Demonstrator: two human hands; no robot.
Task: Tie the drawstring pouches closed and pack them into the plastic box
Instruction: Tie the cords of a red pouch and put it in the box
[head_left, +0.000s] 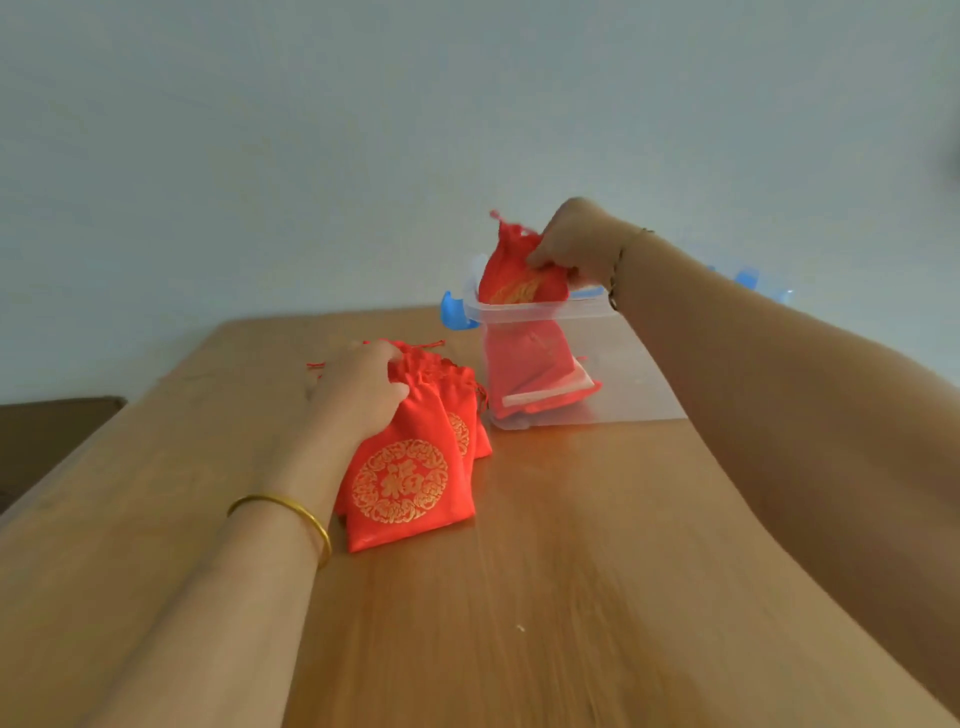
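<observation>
The right hand (576, 244) pinches a red pouch (506, 273) below its neck, at the mouth of the plastic box (623, 374). The left hand (358, 389) grips the pile (410, 473) beside it. The cloth looks soft and light, so I think the gathered neck is the best hold.

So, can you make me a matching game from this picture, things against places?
Things: 1 right hand; 2 left hand; 3 plastic box; 4 gold bangle.
Places: A around the left wrist; B on the pile of pouches on the table; C pinching a red pouch at the box's rim; D at the table's far end, packed pouches inside.
Pairs: 1-C; 2-B; 3-D; 4-A.
</observation>
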